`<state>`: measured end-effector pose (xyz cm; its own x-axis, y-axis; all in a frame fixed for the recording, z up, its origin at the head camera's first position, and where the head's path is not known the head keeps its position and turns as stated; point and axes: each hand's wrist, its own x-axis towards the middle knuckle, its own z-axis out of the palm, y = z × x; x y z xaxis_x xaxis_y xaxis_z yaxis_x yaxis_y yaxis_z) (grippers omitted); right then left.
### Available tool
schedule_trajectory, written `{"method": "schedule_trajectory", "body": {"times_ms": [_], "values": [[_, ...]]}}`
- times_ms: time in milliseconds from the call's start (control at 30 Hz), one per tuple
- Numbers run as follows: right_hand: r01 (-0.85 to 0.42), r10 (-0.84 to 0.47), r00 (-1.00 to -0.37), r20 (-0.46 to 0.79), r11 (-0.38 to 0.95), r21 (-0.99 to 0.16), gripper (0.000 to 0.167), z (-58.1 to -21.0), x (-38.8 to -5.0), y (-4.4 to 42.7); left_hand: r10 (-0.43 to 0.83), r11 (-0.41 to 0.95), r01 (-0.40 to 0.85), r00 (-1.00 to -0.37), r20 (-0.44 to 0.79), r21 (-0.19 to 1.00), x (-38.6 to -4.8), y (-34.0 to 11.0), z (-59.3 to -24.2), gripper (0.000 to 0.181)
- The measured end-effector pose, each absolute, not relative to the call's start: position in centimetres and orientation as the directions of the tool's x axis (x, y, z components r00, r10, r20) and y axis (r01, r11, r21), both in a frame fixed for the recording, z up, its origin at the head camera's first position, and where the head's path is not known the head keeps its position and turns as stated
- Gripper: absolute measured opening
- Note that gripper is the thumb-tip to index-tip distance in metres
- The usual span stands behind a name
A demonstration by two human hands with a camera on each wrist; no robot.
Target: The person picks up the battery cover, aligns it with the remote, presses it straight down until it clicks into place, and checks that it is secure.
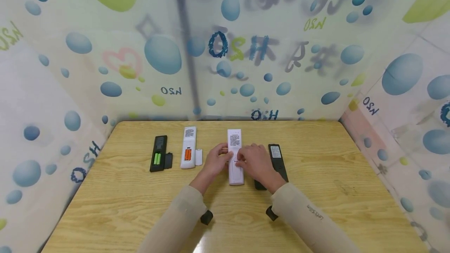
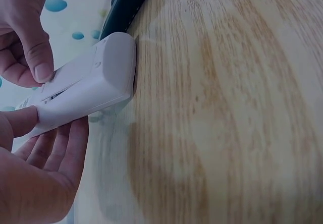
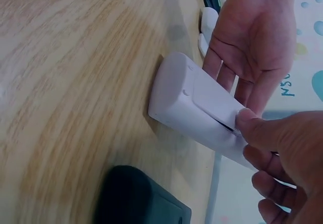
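Note:
A white remote [image 1: 234, 175] lies back side up at the middle of the table. My left hand [image 1: 215, 160] grips its left edge, thumb on top and fingers along the side, as the left wrist view shows. My right hand [image 1: 256, 161] touches the battery cover [image 3: 214, 98] with its thumb at the cover's end. One edge of the cover is slightly raised, with a dark gap along it. What lies under the cover is hidden.
Left are a black remote [image 1: 160, 143] with green batteries, its cover [image 1: 168, 161] beside it, and a white remote [image 1: 190, 141] with orange batteries and its cover [image 1: 199, 157]. A black remote [image 1: 277, 163] lies right, partly behind my right hand. A patterned wall [image 1: 225, 100] stands behind.

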<state>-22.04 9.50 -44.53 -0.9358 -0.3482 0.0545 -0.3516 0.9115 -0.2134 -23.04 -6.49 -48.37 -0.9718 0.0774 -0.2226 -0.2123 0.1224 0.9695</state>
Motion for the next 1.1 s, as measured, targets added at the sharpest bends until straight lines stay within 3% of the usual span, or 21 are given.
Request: {"method": "schedule_trajectory", "body": {"times_ms": [267,533,1100], "values": [[-0.339,-0.326,-0.939,0.109,0.929,-0.148,0.028,-44.2,-22.0,10.6,0.092,0.123,-0.213,-0.97,-0.225,0.969,-22.7,-6.7,-47.8,0.04],[-0.305,-0.312,-0.949,-0.038,0.944,-0.127,0.05,-44.6,-22.0,10.7,0.095,0.122,-0.209,-0.971,-0.221,0.97,-22.8,-6.6,-48.2,0.041],[-0.3,-0.315,-0.947,-0.066,0.939,-0.171,0.047,-44.8,-22.0,10.6,0.103,0.137,-0.204,-0.97,-0.219,0.969,-22.8,-6.6,-48.1,0.041]]}}
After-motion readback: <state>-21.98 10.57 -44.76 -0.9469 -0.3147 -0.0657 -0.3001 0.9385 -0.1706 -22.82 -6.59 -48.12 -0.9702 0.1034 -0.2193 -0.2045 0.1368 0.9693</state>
